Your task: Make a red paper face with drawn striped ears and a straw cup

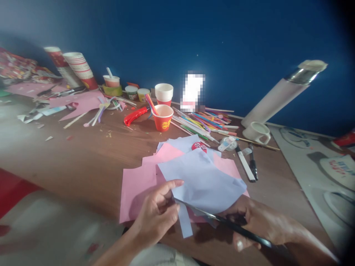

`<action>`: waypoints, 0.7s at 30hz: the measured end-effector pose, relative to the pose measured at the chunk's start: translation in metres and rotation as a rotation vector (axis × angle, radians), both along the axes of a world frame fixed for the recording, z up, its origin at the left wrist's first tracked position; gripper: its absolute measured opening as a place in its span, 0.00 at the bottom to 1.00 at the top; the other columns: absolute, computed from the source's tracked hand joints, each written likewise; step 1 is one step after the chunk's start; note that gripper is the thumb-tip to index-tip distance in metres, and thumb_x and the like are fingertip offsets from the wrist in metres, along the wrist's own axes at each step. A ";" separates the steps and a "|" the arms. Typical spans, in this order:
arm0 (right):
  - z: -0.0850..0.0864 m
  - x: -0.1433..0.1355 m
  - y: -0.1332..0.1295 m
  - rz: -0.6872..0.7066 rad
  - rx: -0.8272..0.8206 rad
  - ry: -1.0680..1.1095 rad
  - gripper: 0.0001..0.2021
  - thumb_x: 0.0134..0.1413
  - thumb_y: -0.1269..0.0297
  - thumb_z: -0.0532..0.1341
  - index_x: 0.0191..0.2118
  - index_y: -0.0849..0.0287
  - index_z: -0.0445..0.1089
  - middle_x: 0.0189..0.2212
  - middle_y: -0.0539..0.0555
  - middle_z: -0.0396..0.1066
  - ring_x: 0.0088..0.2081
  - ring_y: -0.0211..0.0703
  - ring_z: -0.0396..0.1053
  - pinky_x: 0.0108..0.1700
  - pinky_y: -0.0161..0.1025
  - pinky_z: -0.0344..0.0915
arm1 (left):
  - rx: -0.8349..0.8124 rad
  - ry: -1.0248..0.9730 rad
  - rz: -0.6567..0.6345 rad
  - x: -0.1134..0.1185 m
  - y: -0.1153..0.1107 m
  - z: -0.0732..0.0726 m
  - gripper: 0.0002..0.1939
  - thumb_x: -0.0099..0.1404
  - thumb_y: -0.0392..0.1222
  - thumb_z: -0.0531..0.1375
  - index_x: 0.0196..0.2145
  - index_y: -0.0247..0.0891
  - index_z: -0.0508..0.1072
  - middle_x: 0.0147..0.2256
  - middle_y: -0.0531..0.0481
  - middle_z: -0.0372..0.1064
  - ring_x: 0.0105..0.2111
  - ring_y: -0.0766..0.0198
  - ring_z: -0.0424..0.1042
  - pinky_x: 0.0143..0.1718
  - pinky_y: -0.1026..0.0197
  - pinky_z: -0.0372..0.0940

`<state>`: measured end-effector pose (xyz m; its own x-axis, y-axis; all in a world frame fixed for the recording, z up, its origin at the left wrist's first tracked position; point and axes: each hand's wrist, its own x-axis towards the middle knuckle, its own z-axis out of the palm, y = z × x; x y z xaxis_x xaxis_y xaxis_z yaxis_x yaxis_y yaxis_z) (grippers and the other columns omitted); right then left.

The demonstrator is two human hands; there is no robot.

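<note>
My left hand [159,212] pinches the left edge of a light blue-grey paper sheet [203,181] between thumb and fingers. Wrapped round the dark handle of a pair of scissors [219,218] is my right hand [249,223]; the metal blades point left along the sheet's lower edge, close to my left fingers. A narrow strip of the same paper [185,221] hangs below the blades. Beneath the sheet lie pink papers [131,188] and another blue-grey piece with a red round sticker [199,147].
Behind the papers stand a red paper cup [162,120], a red-handled tool [135,116] and a pile of coloured sticks [205,123]. To the right are markers [245,164], a white mug [256,132] and a leaning tall cylinder [280,96]. Stacked cups [80,70] stand left.
</note>
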<state>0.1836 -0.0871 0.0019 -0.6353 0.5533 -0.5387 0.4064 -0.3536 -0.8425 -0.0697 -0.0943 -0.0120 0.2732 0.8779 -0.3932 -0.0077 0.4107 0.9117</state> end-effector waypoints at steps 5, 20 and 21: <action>-0.004 0.002 -0.001 -0.003 -0.081 -0.016 0.22 0.37 0.53 0.70 0.38 0.62 0.75 0.21 0.44 0.61 0.18 0.27 0.52 0.16 0.25 0.48 | 0.001 0.007 -0.016 0.000 0.001 0.000 0.27 0.53 0.37 0.58 0.53 0.34 0.66 0.28 0.50 0.70 0.23 0.70 0.63 0.20 0.69 0.53; -0.006 0.005 0.001 0.003 -0.010 -0.056 0.27 0.29 0.49 0.73 0.37 0.62 0.75 0.24 0.48 0.67 0.23 0.33 0.59 0.21 0.27 0.57 | 0.000 -0.016 0.005 -0.002 0.001 -0.005 0.28 0.54 0.38 0.59 0.54 0.34 0.66 0.30 0.49 0.70 0.23 0.69 0.64 0.20 0.69 0.55; -0.006 0.005 0.000 -0.001 0.012 -0.054 0.26 0.30 0.50 0.72 0.37 0.62 0.75 0.24 0.48 0.67 0.23 0.33 0.59 0.21 0.28 0.57 | -0.002 -0.016 0.003 -0.002 0.001 -0.005 0.28 0.54 0.38 0.59 0.54 0.34 0.66 0.29 0.49 0.69 0.23 0.70 0.64 0.20 0.69 0.55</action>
